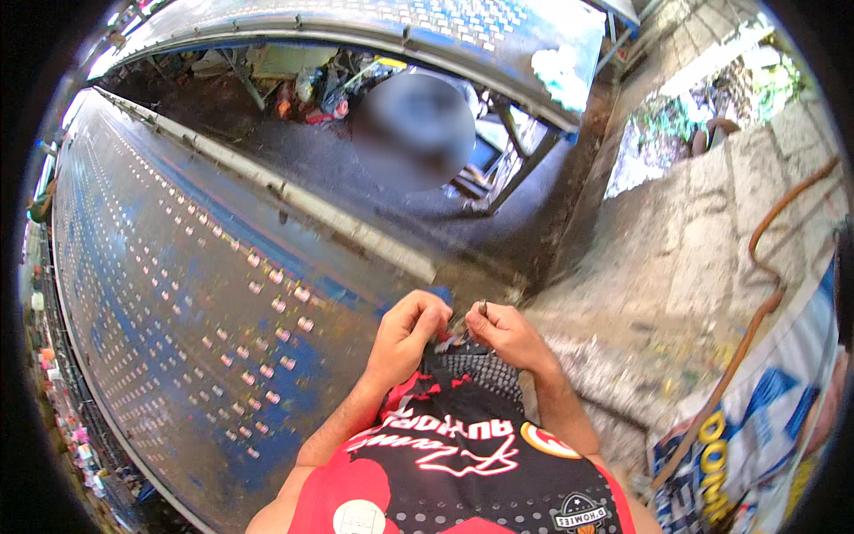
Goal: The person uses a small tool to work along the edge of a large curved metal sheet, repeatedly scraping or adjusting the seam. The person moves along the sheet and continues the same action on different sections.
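In front of my waist, my left hand (pixel 411 331) is closed with its thumb over the curled fingers; whatever it may hold is hidden, and a dark blue shape shows just behind it. A short way to its right, my right hand (pixel 501 335) pinches a small dark thing (pixel 483 308) too small to make out clearly. Both hands are above my dark patterned shorts (pixel 476 371), with a narrow gap between them.
A long blue-stained table (pixel 347 351) with rows of small pale pieces runs along my left. Another table (pixel 436 18) stands ahead, with clutter (pixel 311 89) and a blurred patch beneath. At right are a worn block ledge (pixel 667 258), a brown hose (pixel 765 303) and printed sacking (pixel 774 400).
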Demonstrator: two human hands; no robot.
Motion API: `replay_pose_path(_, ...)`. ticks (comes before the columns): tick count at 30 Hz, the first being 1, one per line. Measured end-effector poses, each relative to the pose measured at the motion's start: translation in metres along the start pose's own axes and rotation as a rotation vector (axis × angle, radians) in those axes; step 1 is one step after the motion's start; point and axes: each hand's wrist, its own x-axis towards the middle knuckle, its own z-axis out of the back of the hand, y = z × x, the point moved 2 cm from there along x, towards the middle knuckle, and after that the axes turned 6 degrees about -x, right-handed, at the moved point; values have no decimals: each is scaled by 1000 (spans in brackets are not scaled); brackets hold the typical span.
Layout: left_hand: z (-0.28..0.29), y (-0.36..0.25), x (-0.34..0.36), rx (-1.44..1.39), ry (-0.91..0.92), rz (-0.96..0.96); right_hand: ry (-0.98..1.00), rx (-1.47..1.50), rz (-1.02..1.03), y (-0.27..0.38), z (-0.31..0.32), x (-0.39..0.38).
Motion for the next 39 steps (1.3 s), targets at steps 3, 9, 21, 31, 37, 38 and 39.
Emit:
replay_pose_path(3,-16,4,57,21,24,-53,-53,302,75,9,58,43)
replay_pose_path(9,-56,28,167,-105,-200,91,-21,351,121,19,167,136)
replay_pose_path(21,-45,-17,238,17,-720,-18,204,1335,-470,7,226,349)
replay_pose_path(31,30,8,250,-29,-1215,-88,495,1069,-738,64,58,463)
replay_pose_path(37,107,-1,238,259,-1611,-77,701,722,-553,125,-42,540)
replay_pose_path(38,115,-1,236,283,-1691,-121,725,675,-483,132,-60,553)
replay_pose_path(39,132,2,234,368,-1755,-124,747,630,-413,140,-83,570)
